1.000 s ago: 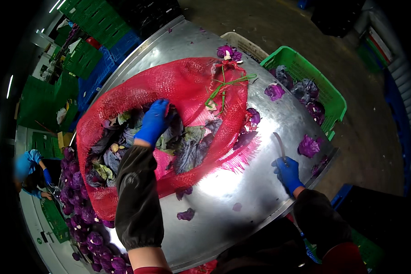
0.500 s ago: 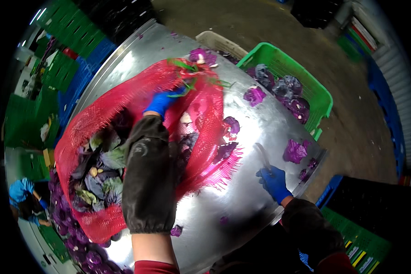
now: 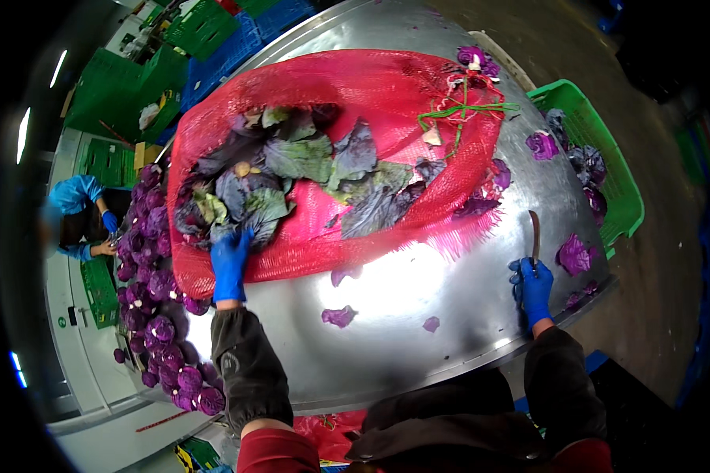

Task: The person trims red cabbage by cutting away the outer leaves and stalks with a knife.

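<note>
My left hand [image 3: 230,265], in a blue glove, reaches with fingers apart to the dark cabbage leaves at the lower left of the red mesh sack's opening. The sack [image 3: 386,83] lies on the metal table [image 3: 418,315], holding loose green-purple leaves [image 3: 300,158], with green and pale ties [image 3: 465,109] at its upper right. My right hand [image 3: 533,288], also gloved, is closed on a knife [image 3: 535,232] held upright over the bare metal, right of the sack.
Purple cabbages [image 3: 162,331] are piled along the left side. A green crate [image 3: 623,173] of cabbage stands beyond the right edge, near loose purple leaves [image 3: 574,256]. A co-worker [image 3: 75,197] works at far left. Stacked crates [image 3: 122,87] fill the upper left.
My left hand has left the top of the sack near the ties and moved down to the leaves at lower left. My right hand still grips the knife. The view has shifted.
</note>
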{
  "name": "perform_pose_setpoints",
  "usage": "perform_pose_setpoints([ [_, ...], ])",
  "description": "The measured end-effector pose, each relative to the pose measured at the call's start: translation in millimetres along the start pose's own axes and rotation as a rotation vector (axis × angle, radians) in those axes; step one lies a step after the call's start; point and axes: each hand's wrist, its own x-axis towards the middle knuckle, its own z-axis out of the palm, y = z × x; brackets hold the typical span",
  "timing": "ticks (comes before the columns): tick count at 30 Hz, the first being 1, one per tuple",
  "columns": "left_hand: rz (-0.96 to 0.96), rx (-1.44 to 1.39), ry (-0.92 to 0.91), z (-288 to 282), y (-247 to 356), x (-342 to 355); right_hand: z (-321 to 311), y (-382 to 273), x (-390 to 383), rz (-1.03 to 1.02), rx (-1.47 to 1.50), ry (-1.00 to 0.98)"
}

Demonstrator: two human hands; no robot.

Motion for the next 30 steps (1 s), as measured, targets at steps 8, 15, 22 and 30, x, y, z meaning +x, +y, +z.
perform_pose_setpoints([
  [8, -0.207, -0.027, 0.214, -15.7, -31.4, -59.9, -9.9, 9.8, 9.6, -0.043, -0.005, -0.020],
  [15, -0.095, 0.433, 0.108, -63.8, -84.1, 15.1, -6.0, 11.4, 7.8, -0.081, -0.019, -0.016],
  [22, -0.203, 0.426, -0.144, -87.3, -68.8, 26.8, -7.8, 13.3, 10.0, -0.093, -0.010, 0.014],
  [30, -0.087, 0.638, -0.304, -98.0, -41.0, 37.5, -5.6, 7.3, 5.9, -0.041, -0.032, 0.026],
])
